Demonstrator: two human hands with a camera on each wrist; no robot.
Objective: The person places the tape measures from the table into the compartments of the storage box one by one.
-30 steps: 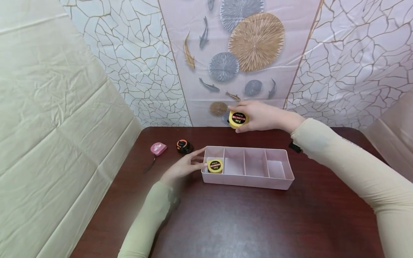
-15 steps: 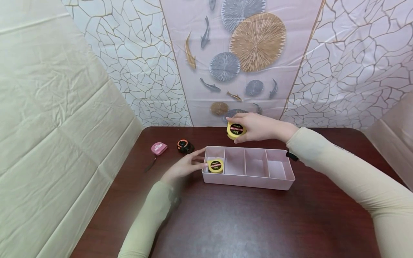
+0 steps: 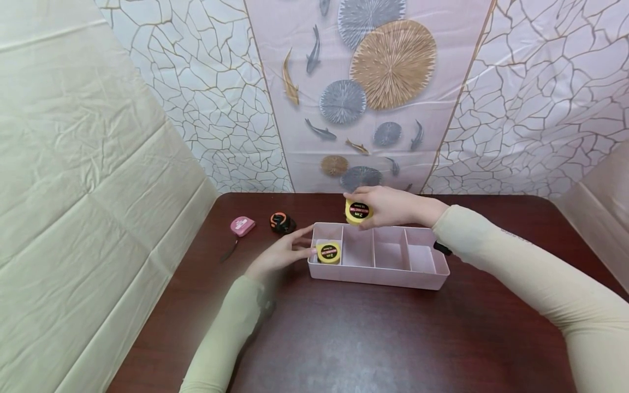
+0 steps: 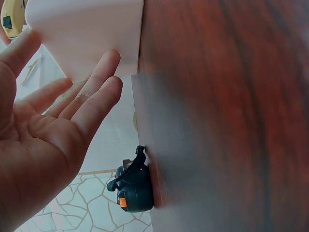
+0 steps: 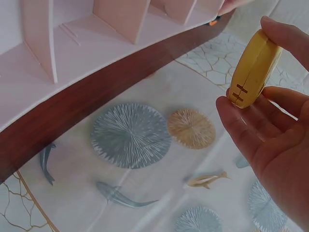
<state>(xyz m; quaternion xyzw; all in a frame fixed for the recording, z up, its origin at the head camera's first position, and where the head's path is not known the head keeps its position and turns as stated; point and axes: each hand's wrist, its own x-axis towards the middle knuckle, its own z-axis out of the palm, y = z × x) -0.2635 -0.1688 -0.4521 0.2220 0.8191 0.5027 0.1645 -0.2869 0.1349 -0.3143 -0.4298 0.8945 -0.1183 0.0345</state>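
Observation:
My right hand (image 3: 389, 206) pinches a round yellow tape measure (image 3: 358, 212) between thumb and fingers, above the back rim of a pink divided box (image 3: 378, 275). In the right wrist view the tape measure (image 5: 253, 70) is seen edge-on. A second yellow tape measure (image 3: 328, 252) lies in the leftmost compartment. Against the box's left end rests my left hand (image 3: 279, 255), its fingers fairly straight and spread. In the left wrist view those fingers (image 4: 104, 70) touch the box's end wall (image 4: 91, 29).
To the left of the box lie a pink tape measure (image 3: 242, 226) with a dark strap and a black-and-orange tape measure (image 3: 281, 222). All stand on a dark red-brown table (image 3: 373, 338). A patterned cloth (image 3: 236, 98) hangs behind its back edge.
My right hand has come down with the yellow tape measure, from in front of the cloth to just above the box's back rim. The left hand stays at the box's end.

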